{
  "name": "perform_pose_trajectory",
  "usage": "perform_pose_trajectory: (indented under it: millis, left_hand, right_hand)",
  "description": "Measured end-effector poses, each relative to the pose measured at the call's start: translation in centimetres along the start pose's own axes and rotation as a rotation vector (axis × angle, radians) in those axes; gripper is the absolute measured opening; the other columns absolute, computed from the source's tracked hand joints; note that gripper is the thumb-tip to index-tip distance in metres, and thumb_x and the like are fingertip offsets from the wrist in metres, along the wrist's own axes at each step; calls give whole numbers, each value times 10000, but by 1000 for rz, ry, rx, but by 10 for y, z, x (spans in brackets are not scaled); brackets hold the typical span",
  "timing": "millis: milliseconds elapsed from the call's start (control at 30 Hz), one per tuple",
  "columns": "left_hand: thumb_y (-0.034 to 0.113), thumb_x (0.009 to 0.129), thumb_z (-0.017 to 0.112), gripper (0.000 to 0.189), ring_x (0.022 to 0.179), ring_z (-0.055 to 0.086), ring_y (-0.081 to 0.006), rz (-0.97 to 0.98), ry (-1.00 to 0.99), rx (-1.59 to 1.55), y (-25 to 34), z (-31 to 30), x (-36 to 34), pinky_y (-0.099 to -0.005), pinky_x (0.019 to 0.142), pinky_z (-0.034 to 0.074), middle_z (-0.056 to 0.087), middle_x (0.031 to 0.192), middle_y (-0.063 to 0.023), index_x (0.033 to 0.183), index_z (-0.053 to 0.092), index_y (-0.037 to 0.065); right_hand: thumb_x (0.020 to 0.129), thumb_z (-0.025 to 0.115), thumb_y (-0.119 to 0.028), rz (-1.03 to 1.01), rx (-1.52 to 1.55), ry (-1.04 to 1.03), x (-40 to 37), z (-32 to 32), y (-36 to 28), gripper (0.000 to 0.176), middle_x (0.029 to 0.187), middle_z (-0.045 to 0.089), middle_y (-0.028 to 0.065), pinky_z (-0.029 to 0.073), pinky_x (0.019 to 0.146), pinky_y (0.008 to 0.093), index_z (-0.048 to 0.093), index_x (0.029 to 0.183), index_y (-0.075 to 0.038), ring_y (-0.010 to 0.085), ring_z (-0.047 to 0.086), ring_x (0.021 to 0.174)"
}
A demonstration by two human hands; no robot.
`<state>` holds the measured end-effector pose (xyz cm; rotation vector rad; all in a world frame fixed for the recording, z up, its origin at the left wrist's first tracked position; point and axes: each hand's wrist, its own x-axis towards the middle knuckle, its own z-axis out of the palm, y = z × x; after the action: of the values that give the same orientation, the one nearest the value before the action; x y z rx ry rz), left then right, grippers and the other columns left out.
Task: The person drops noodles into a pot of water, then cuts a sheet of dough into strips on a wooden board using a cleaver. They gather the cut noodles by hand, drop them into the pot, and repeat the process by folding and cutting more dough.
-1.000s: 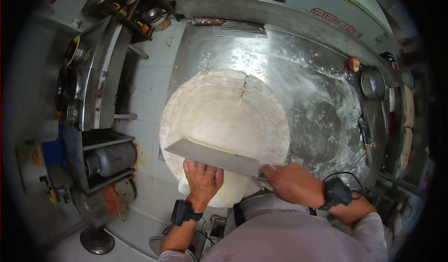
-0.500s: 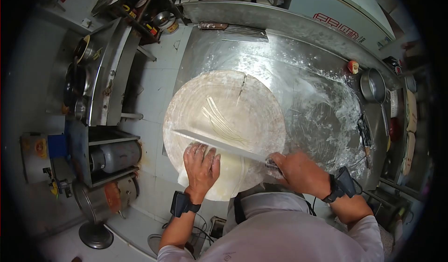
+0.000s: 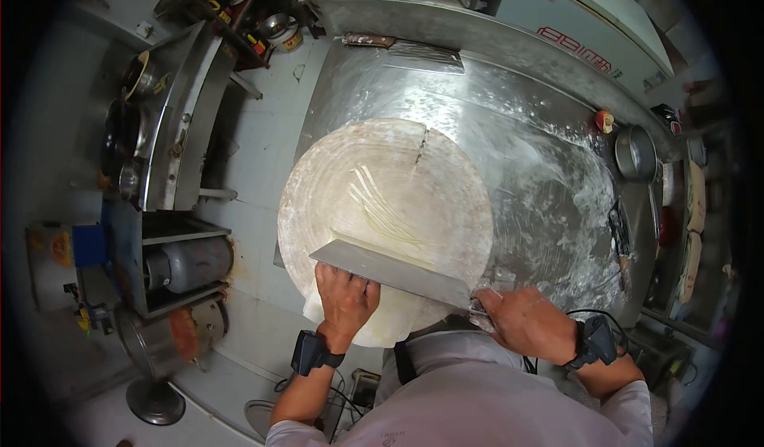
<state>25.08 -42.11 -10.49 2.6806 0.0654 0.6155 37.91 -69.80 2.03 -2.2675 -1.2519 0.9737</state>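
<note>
My right hand (image 3: 521,324) grips the handle of a broad cleaver (image 3: 390,272), whose blade lies slantwise across a round wooden chopping board (image 3: 314,188). My left hand (image 3: 344,302) presses down on a folded sheet of pale dough (image 3: 386,320), its bent fingertips close against the near side of the blade. Part of the dough is hidden under that hand and the blade. Beyond the cleaver, several thin cut noodles (image 3: 382,214) lie on the board, and a pale strip shows along the blade's far side.
A second cleaver (image 3: 422,57) lies at the back of the floury steel table (image 3: 533,176). On the right are a saucepan (image 3: 635,152), a red-and-pale object (image 3: 605,121) and a dark, long-handled item (image 3: 619,232). A stove (image 3: 179,128) stands at left.
The blade has tilted so that more of its broad face shows. A pale strip now shows beyond it. My left hand stays on the dough; the view has shifted slightly.
</note>
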Motion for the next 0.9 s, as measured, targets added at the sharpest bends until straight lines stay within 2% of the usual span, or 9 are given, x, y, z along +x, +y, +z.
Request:
perform_pose_trajectory:
  millis: [100, 200, 267, 333, 400, 500, 700, 900]
  left_hand:
    - [78, 743, 745, 193, 1041, 565, -399, -66, -85, -20, 0, -2, -5, -550, 917, 421, 627, 1014, -136, 926, 716, 22]
    - [93, 766, 757, 193, 1082, 572, -384, -45, -65, 25, 4, -1, 1, -545, 968, 422, 646, 1059, -133, 945, 729, 25]
    - [96, 776, 759, 196, 1103, 574, -380, -31, -47, 35, 3, 0, -2, -543, 991, 420, 652, 1085, -137, 957, 732, 27]
    - [99, 785, 762, 199, 1124, 576, -376, -9, -26, 33, 3, 3, 1, -540, 1014, 418, 657, 1110, -142, 969, 735, 28]
    - [75, 777, 748, 179, 1103, 603, -385, -23, 0, 25, 3, 2, 0, -535, 1016, 433, 659, 1060, -147, 948, 705, 45]
    - [62, 766, 744, 185, 1041, 604, -390, -4, 37, 26, 1, 1, 2, -539, 976, 441, 651, 1033, -148, 946, 711, 40]
    - [71, 738, 762, 210, 1010, 582, -397, -33, -5, 31, -2, 2, -7, -568, 993, 416, 645, 1006, -160, 940, 743, 19]
    - [75, 726, 765, 196, 1029, 574, -396, -46, -16, 1, -2, 2, -6, -567, 992, 411, 641, 1022, -153, 914, 735, 27]
  right_hand:
    - [896, 653, -113, 45, 16, -72, 20, 3, -4, 263, 757, 655, 234, 501, 642, 534, 537, 1083, 32, 457, 660, 720]
    - [906, 655, -131, 1, -22, -1, 62, 16, -1, 250, 765, 657, 242, 503, 669, 542, 537, 1064, 23, 470, 661, 750]
    - [910, 658, -143, -71, 65, 133, 72, 10, 3, 252, 748, 650, 248, 507, 686, 548, 534, 1058, 19, 480, 657, 770]
    - [908, 663, -148, -73, 67, 165, 63, 6, 6, 261, 736, 646, 249, 509, 684, 547, 534, 1061, 19, 481, 653, 760]
    - [906, 668, -154, -81, 72, 179, 51, 1, 7, 270, 723, 642, 249, 510, 683, 546, 534, 1064, 20, 482, 649, 751]
    - [897, 682, -161, -32, 38, 140, 27, -2, 3, 293, 713, 642, 240, 514, 678, 540, 532, 1077, 15, 476, 650, 725]
    - [867, 702, -136, -37, -24, 40, 12, 3, 0, 351, 719, 649, 226, 511, 646, 534, 521, 1117, 29, 464, 659, 706]
    - [852, 673, -87, 0, -20, -22, 3, -8, -7, 345, 714, 645, 233, 507, 636, 530, 517, 1129, 48, 468, 651, 697]
